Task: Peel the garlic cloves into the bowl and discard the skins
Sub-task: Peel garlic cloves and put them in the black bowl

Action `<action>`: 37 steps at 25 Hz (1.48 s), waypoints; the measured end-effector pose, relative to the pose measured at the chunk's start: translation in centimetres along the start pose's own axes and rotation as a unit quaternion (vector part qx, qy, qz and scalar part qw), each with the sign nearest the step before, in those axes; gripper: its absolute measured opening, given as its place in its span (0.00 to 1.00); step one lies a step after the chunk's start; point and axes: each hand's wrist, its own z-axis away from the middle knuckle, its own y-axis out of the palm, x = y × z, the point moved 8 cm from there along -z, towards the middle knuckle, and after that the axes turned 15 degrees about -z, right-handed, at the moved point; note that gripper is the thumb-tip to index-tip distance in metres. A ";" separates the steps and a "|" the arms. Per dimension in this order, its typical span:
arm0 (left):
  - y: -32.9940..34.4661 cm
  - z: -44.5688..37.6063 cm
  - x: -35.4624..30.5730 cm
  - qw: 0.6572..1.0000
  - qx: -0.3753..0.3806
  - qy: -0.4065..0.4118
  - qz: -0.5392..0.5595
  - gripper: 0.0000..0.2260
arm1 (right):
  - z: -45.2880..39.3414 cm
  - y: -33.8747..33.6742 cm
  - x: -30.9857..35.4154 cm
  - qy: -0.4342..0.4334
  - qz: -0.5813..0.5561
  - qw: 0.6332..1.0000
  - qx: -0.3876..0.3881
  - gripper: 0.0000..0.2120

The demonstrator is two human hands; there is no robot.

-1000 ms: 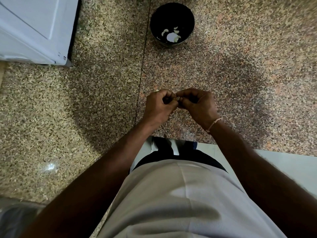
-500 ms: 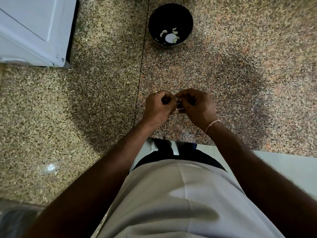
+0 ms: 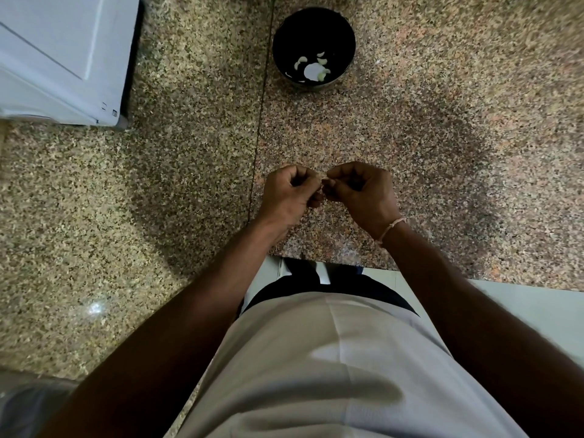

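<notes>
**Hands pinching a garlic clove above the counter, bowl at the far side**

The speckled granite counter (image 3: 177, 191) fills most of the head view. A white appliance (image 3: 60, 58) occupies its far left corner. A black bowl (image 3: 343, 30) stands on the counter at the far centre, well apart from the hands; several pale peeled cloves (image 3: 313, 69) lie on its bottom.

Both hands are held in front of the person, above the counter, near its front edge. The left hand (image 3: 289, 196) is closed into a loose fist, thumb and forefinger tips pressed together at its right side. The right hand (image 3: 360, 192) is likewise curled, its thumb and forefinger meeting those of the left hand. A thin cord band (image 3: 392, 227) circles the right wrist. Between the fingertips of both hands a small pale sliver of a garlic clove (image 3: 323, 177) is visible; most of it is hidden by the fingers, and it cannot be told whether skin remains on it.

Compared with the frame one second ago, the hands occupy the same place over the counter with the same pinching posture; the fingertip contact has shifted only slightly. The bowl contents match.
</notes>
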 end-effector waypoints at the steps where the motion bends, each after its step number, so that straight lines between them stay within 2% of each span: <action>1: 0.1 0.0 0.0 1.000 -0.001 -0.001 0.005 0.03 | -0.1 0.0 -0.1 0.003 -0.006 1.000 -0.003 0.06; 8: 0.1 0.0 -0.1 0.999 0.006 0.014 0.031 0.04 | -0.3 -0.2 0.1 0.001 0.008 1.000 -0.014 0.06; 16: 0.3 -0.2 -0.2 0.999 0.003 0.030 -0.022 0.03 | -0.3 -0.2 0.5 -0.024 0.047 0.999 -0.006 0.06; 26: 1.0 -0.1 0.2 0.998 0.048 0.021 0.020 0.05 | -0.1 0.0 -1.0 0.059 -0.093 0.994 0.008 0.07; 32: 1.6 0.0 0.4 0.997 0.073 0.009 0.032 0.04 | -0.1 0.1 -0.9 0.059 -0.085 0.995 0.007 0.08; 37: 1.4 -0.1 0.6 0.998 0.049 -0.007 0.035 0.04 | -0.2 -0.5 -1.2 0.061 -0.083 0.995 -0.011 0.08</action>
